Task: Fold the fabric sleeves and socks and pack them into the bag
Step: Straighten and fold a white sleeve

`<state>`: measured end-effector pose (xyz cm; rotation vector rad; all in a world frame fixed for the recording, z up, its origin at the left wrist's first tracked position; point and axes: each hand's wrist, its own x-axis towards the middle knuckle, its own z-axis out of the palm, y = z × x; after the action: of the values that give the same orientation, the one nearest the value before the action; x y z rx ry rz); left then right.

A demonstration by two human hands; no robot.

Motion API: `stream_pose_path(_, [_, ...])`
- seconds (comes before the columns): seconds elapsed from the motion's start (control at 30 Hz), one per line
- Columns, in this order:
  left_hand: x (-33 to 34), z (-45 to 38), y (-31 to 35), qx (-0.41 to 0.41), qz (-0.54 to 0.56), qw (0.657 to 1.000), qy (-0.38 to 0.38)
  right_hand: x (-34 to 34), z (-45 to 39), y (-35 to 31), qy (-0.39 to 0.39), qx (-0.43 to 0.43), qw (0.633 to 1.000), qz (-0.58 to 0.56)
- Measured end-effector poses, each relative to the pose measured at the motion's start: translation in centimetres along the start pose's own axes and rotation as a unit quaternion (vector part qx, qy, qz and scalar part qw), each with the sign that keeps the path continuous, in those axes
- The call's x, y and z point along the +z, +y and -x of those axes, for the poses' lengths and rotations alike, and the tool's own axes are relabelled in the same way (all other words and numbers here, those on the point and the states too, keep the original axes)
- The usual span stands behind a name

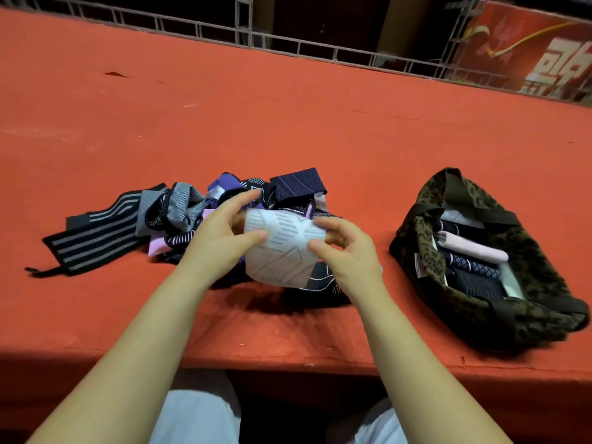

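A long table covered in red cloth [288, 129] stretches wide, its far half bare up to a grey metal railing [198, 27]; the near edge runs just above the person's lap. At centre, the left hand [221, 238] and right hand [346, 248] pinch opposite sides of a white ribbed fabric sleeve with grey lines [282, 251], thumbs in front, fingers curled behind, holding it above a heap of dark, purple and striped sleeves and socks [179, 219]. To the right, apart from the heap, stands an open leopard-print fabric bag [474, 302] holding folded pieces.
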<state>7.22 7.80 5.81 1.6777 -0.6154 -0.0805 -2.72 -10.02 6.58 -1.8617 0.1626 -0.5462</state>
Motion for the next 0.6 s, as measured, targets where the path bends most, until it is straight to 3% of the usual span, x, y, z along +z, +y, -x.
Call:
stream_pose_path(0.1, [-0.3,1.9,-0.5,0.001,-0.172,0.985,-0.012,0.1,1.1,1.4,-0.002,-0.025,0.996,0.088])
stream_pose_path(0.2, [0.0,5.8,-3.3,-0.027,-0.158,0.985,-0.066,0.6,5.0,4.6,-0.029,-0.001,0.993,0.113])
stream_pose_path(0.3, [0.4,8.9,-6.0,-0.064,-0.136,0.983,-0.104,1.5,8.5,7.4,-0.086,0.078,0.992,0.045])
stream_pose_path(0.4, [0.8,10.4,-6.9,-0.055,-0.125,0.982,-0.134,1.8,9.9,8.3,-0.109,0.1,0.989,0.016])
stream_pose_path(0.5, [0.7,10.1,-7.1,-0.073,-0.126,0.976,-0.165,1.3,9.6,7.8,-0.115,0.097,0.986,0.076])
stream_pose_path(0.6, [0.8,9.8,-7.1,-0.046,-0.227,0.957,-0.171,0.8,9.8,7.3,-0.095,0.071,0.977,0.179])
